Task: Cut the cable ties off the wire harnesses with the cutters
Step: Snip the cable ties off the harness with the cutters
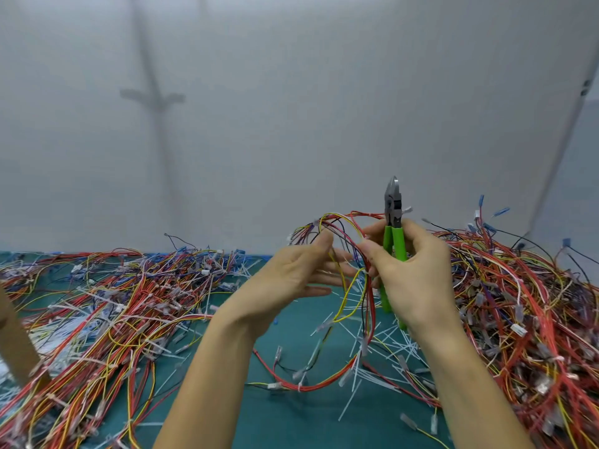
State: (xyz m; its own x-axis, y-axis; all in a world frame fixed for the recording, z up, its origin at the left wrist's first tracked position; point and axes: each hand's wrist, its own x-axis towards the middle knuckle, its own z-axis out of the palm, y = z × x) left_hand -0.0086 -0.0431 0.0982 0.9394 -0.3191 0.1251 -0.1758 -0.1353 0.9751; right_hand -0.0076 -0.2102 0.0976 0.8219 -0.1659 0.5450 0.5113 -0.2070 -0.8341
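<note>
A wire harness (340,228) of red, yellow and dark wires hangs looped in the air between my hands, trailing down to the green mat. My left hand (298,270) holds its left part, thumb up against the wires, fingers stretched toward the right hand. My right hand (411,273) grips the green-handled cutters (393,222), whose metal jaws point straight up above the loop, and its fingertips also pinch the wires. A small white cable tie end (407,209) sticks out beside the jaws.
Big heaps of tangled wire harnesses lie at the left (123,303) and right (525,312) of the green mat (291,413). Cut white cable ties (385,348) litter the mat below my hands. A cardboard piece (16,345) stands at the left edge. A grey wall rises behind.
</note>
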